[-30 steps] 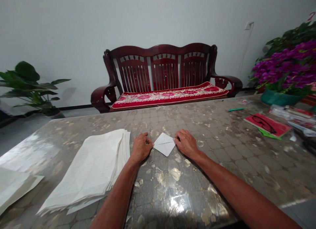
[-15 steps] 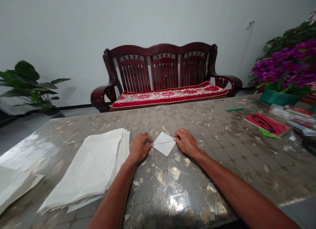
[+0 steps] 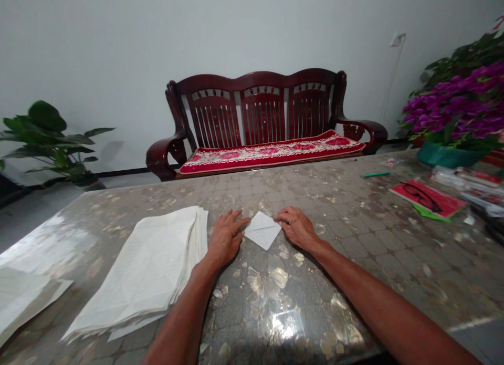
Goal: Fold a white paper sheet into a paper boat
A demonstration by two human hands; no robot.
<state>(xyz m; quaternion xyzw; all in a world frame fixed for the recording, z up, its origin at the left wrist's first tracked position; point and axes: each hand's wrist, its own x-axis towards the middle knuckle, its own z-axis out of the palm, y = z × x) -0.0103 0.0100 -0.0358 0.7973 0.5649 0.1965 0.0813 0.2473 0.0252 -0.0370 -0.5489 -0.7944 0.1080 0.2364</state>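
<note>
A small white folded paper (image 3: pixel 262 231), square with crease lines, lies on the table like a diamond, one corner pointing towards me. My left hand (image 3: pixel 227 235) is beside its left corner, fingers stretched and apart, the thumb close to the paper's edge. At the right corner, my right hand (image 3: pixel 296 227) has its fingers bent together over the paper's edge, the thumb partly hidden. Left of my left forearm is a thick stack of white paper sheets (image 3: pixel 145 265) with crease marks.
More white paper (image 3: pixel 27 302) lies at the table's (image 3: pixel 338 281) left edge. To the right are glasses (image 3: pixel 421 195) on a red booklet (image 3: pixel 444 201), a green pen (image 3: pixel 377 174) and a pot of purple flowers (image 3: pixel 452 110). A wooden bench (image 3: pixel 262 110) stands beyond.
My left hand's fingers have opened out from a pinch at the paper's left corner. My right fingers have shifted slightly over the right corner. The folded paper stays in place.
</note>
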